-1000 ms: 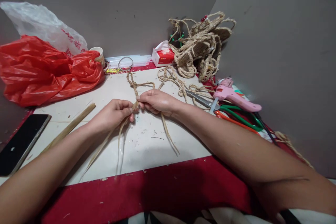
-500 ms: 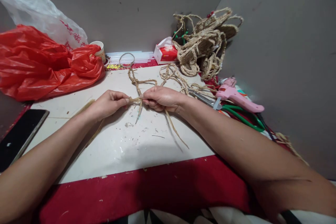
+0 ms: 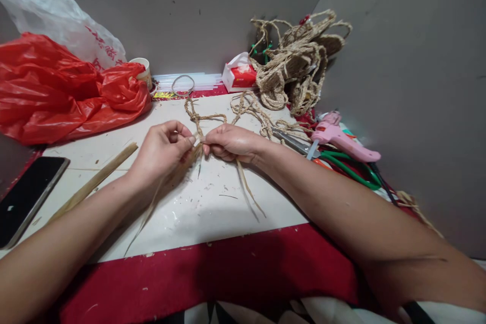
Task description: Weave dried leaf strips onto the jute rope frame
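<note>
My left hand [image 3: 161, 151] and my right hand [image 3: 231, 142] meet over the middle of the white board [image 3: 197, 202]. Both pinch the near end of a braided straw rope [image 3: 201, 119] that runs away across the board. Loose straw strands [image 3: 248, 190] hang from my right hand toward me. More strands [image 3: 152, 207] trail from under my left hand down to the left. The fingers of both hands are closed on the fibres.
A red plastic bag [image 3: 68, 91], a white bag [image 3: 64, 25] and a paper cup [image 3: 142, 71] lie at back left. A black phone [image 3: 26, 197] and a straw stick [image 3: 94, 179] sit left. Finished rope pieces [image 3: 299, 61], a tissue pack [image 3: 239, 73], a pink glue gun [image 3: 341, 139] and scissors [image 3: 341, 164] are right.
My left hand has turned and lifted slightly, its fingers now above the strands. The loose strands under it swung down to the left. My right hand has barely moved.
</note>
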`<state>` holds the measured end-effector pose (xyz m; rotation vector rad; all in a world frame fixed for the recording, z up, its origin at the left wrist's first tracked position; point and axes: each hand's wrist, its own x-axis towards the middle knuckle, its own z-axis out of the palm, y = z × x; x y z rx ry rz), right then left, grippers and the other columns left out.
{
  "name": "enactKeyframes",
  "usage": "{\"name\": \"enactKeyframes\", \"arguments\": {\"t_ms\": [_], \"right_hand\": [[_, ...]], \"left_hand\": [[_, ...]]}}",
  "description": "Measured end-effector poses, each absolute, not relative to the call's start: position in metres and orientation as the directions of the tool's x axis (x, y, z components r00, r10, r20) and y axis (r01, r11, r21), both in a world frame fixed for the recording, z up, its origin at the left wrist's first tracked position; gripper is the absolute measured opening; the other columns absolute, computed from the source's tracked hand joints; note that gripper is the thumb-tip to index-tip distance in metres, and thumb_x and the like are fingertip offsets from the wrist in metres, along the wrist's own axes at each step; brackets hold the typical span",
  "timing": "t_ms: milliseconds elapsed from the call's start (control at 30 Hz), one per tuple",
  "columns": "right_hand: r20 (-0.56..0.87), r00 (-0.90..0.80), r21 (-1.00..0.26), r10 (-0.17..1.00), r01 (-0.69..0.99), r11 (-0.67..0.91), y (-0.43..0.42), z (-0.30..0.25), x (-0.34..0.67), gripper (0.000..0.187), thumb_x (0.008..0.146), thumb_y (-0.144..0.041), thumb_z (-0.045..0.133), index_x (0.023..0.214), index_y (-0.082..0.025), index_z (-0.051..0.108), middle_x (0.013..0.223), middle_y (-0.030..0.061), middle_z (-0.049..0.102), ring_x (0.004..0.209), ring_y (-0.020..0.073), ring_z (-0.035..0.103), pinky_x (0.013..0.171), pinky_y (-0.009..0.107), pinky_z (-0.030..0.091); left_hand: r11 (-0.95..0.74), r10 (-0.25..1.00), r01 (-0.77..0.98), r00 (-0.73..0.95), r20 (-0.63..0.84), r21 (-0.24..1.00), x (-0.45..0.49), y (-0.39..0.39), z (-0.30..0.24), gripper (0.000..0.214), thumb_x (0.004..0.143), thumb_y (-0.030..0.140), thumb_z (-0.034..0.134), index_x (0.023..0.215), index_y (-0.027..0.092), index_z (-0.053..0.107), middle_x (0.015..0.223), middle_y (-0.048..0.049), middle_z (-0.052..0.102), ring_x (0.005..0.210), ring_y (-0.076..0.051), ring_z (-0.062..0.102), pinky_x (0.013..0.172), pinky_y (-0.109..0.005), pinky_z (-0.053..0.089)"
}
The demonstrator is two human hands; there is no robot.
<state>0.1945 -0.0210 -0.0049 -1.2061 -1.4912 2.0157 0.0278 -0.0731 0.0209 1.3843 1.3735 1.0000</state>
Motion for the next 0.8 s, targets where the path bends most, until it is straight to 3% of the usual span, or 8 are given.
{"name": "enactKeyframes", "arguments": {"t_ms": [133,267,333,600,800], "right_hand": [[-0.41,-0.558,-0.907,0.721,0.163,-0.389,-0.023,-0.005,0.194,0.023,0.082,-0.013,0.045,0.065,-0.01,0.059,0.034,-0.0086,0.029,0.029,0.0028,0.014,0.028,0.015,0.011],[-0.408,-0.543,-0.903,0.734,0.119,-0.414,-0.025,-0.005,0.192,0.022,0.083,-0.014,0.047,0.064,-0.011,0.058,0.035,-0.0088,0.028,0.03,0.0028,0.014,0.028,0.015,0.01],[-0.41,-0.542,-0.901,0.734,0.112,-0.42,-0.025,-0.004,0.192,0.024,0.085,-0.015,0.047,0.063,-0.011,0.057,0.035,-0.009,0.028,0.03,0.0027,0.014,0.028,0.015,0.01],[-0.36,-0.602,-0.919,0.713,0.099,-0.38,-0.024,-0.006,0.194,0.031,0.091,-0.02,0.043,0.063,-0.013,0.054,0.036,-0.009,0.028,0.03,0.0031,0.015,0.028,0.015,0.012],[-0.311,-0.624,-0.94,0.717,0.089,-0.33,-0.023,-0.009,0.194,0.031,0.092,-0.026,0.045,0.066,-0.012,0.055,0.037,-0.0097,0.029,0.03,0.0028,0.015,0.028,0.014,0.013]], "left_hand": [[0.076,0.997,0.158,0.013,-0.079,0.984,0.04,-0.075,0.002,0.017,0.069,0.028,0.066,0.066,0.017,0.053,0.054,-0.0007,0.058,0.046,-0.01,0.049,0.046,-0.023,0.038],[0.014,0.998,0.372,-0.06,0.009,0.928,0.042,-0.072,-0.002,0.013,0.065,0.023,0.066,0.059,0.015,0.058,0.054,0.0005,0.055,0.049,-0.008,0.044,0.046,-0.022,0.032],[0.007,0.999,0.399,-0.035,0.008,0.917,0.041,-0.07,0.001,0.012,0.066,0.022,0.065,0.059,0.014,0.058,0.056,0.0007,0.055,0.051,-0.008,0.045,0.049,-0.022,0.033],[0.105,0.971,0.213,0.191,-0.147,0.971,0.032,-0.061,0.001,0.018,0.07,0.026,0.065,0.067,0.015,0.052,0.068,-0.0038,0.064,0.061,-0.011,0.055,0.061,-0.025,0.039],[0.154,0.958,0.236,0.204,-0.203,0.96,0.027,-0.055,0.004,0.026,0.066,0.031,0.071,0.079,0.015,0.055,0.064,-0.0001,0.063,0.05,-0.008,0.048,0.053,-0.022,0.033]]}}
